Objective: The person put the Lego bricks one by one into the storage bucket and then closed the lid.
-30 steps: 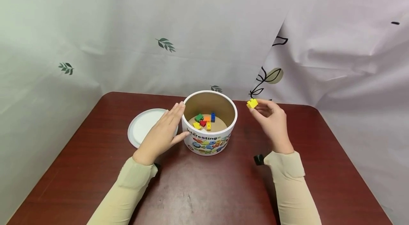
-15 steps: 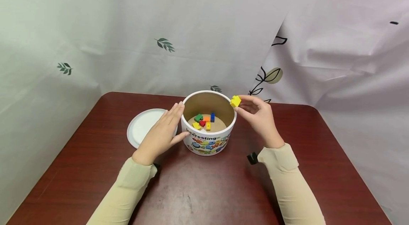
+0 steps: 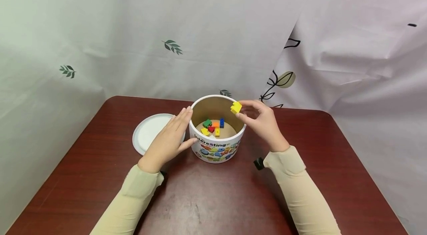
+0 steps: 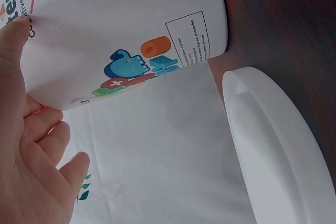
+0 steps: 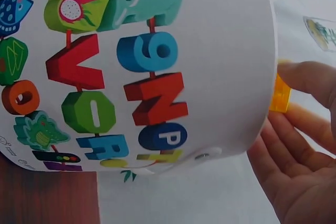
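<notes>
A round white tub (image 3: 217, 151) with colourful printing stands uncovered on the table. Several small building blocks lie on its floor, among them a green block (image 3: 207, 123), a blue block (image 3: 222, 123) and a red block (image 3: 211, 129). My right hand (image 3: 261, 122) pinches a yellow building block (image 3: 236, 107) between thumb and fingertips, over the tub's right rim. In the right wrist view the tub's wall partly hides this yellow block (image 5: 281, 94). With straight fingers, my left hand (image 3: 168, 140) rests against the tub's left side; its thumb touches the printed wall in the left wrist view.
A round white lid (image 3: 148, 133) lies on the dark red table (image 3: 200, 198) left of the tub, partly behind the left hand. A pale curtain (image 3: 217, 35) with leaf prints hangs behind the table and along its sides.
My right hand has moved left with the yellow block, from beside the tub to above its right rim. The left hand and the tub have stayed in place.
</notes>
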Demonstrator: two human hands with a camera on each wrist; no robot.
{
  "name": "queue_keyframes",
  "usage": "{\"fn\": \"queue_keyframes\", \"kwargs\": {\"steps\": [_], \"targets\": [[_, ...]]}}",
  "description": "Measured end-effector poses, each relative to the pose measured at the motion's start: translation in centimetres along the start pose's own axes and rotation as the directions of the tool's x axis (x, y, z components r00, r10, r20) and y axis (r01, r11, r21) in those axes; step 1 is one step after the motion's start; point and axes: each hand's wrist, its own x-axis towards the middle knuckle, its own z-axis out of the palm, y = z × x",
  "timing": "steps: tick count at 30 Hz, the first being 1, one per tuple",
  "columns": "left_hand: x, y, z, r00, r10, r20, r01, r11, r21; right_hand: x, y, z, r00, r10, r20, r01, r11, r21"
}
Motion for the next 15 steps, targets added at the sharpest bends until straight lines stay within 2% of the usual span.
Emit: {"fn": "queue_keyframes", "kwargs": {"steps": [5,15], "targets": [[0.1,-0.1,0.0,1.000,0.002,0.003,-0.002,1.000,0.004,0.7,-0.3,0.7,0.997,-0.079,-0.003,0.076,0.969,-0.235],[0.1,0.0,0.0,1.000,-0.001,0.004,0.001,1.000,0.000,1.9,-0.7,1.6,0.989,-0.141,0.044,0.146,0.894,-0.423]]}}
